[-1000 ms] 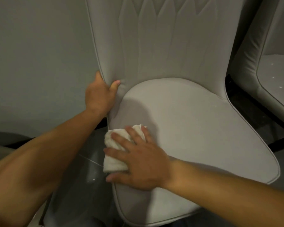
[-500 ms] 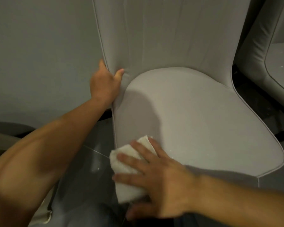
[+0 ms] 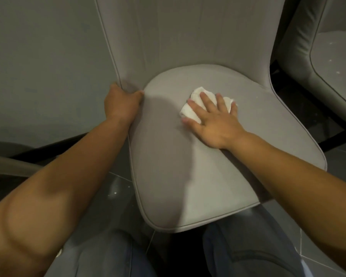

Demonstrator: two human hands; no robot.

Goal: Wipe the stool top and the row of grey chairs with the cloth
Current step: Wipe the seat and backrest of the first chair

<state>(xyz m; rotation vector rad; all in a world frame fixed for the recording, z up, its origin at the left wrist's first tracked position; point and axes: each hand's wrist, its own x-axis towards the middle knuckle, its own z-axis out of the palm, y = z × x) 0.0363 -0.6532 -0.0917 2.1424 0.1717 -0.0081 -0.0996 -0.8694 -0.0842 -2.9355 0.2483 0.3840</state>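
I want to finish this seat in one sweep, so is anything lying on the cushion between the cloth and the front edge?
Nothing visible does. The right hand presses the cloth flat near the seat's back; the cushion toward the front edge is bare, crossed only by the right forearm.

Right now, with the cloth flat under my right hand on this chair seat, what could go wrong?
1. The white cloth is bunched and only pressed by the flat right hand, so it might slip out mid-stroke.
2. The left hand grips the grey chair at its side edge; a hard push could perhaps turn or shift it.
3. The neighbouring chair shows pale specks, possibly easy to miss.
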